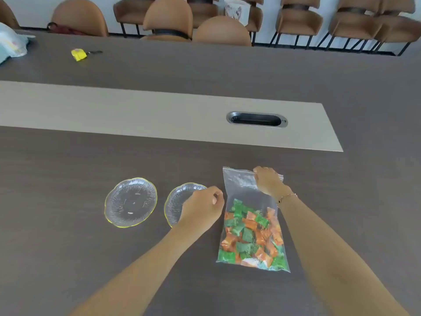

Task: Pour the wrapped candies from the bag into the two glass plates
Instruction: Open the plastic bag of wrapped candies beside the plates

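A clear zip bag [239,183] lies flat on the dark table, its lower half full of green and orange wrapped candies [250,236]. My right hand [267,180] grips the bag's top right corner at the zip edge. My left hand [201,207] hovers just left of the bag with fingers curled and nothing in them, over the right side of a glass plate [176,199]. A second glass plate [131,201] with a yellow rim sits further left. Both plates hold nothing.
A pale strip runs across the table [68,258] with a metal cable slot [257,119]. Far left lie a yellow tape measure [79,54] and a white plastic bag [10,45]. Brown chairs [168,19] line the far side.
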`<state>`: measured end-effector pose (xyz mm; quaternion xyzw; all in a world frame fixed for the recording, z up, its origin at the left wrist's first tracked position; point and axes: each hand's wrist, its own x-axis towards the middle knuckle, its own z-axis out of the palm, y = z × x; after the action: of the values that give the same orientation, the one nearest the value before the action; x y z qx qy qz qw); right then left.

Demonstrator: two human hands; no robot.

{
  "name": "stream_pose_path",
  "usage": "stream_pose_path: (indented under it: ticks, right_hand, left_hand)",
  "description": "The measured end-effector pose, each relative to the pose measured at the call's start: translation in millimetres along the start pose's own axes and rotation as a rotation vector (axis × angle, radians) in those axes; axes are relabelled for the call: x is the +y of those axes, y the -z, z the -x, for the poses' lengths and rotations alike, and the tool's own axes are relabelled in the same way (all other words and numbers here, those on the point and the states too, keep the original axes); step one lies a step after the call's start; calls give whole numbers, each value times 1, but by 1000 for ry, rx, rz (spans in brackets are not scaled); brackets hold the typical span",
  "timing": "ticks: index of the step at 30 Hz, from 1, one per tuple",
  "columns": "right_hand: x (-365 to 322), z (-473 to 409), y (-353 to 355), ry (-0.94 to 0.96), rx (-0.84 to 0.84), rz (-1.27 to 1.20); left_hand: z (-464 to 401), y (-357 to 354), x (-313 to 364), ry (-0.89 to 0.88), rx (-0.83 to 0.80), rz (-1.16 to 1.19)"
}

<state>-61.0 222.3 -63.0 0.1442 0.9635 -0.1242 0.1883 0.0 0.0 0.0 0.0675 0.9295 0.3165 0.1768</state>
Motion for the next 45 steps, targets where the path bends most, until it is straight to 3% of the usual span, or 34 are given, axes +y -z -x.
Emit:
stream_pose_path:
  ticks: [3, 9, 19, 23, 27, 30, 33, 36, 39, 45]
  right_hand:
    - [1, 2, 2, -72, -39, -32]
    - [6, 32, 26, 23, 116, -204]
    - [-7, 167, 80, 218, 455, -171]
    - [-11, 203, 85, 256, 484, -62]
    - [-12, 217, 83, 232, 373, -127]
    - [-16, 218, 89, 179, 219, -409]
    - [-18, 215, 94, 162, 178, -621]
    - [-15, 213, 97, 146, 112, -775]
    - [-11, 211, 98, 89, -60, -922]
    - [-5, 208, 88, 35, -161, -969]
  left_hand:
    - [-6, -12, -3, 18, -40, 62]
    - [-4, -22, 15, 36, -102, 357]
    - [13, 6, 90, 283, -180, 868]
    - [28, 24, 104, 301, -251, 883]
    - [43, 34, 105, 266, -328, 783]
    - [50, 31, 95, 119, -297, 671]
    - [55, 23, 83, -40, -252, 611]
    - [58, 14, 74, -113, -233, 643]
    - [59, 3, 64, -126, -225, 685]
    - [66, -12, 52, -119, -227, 778]
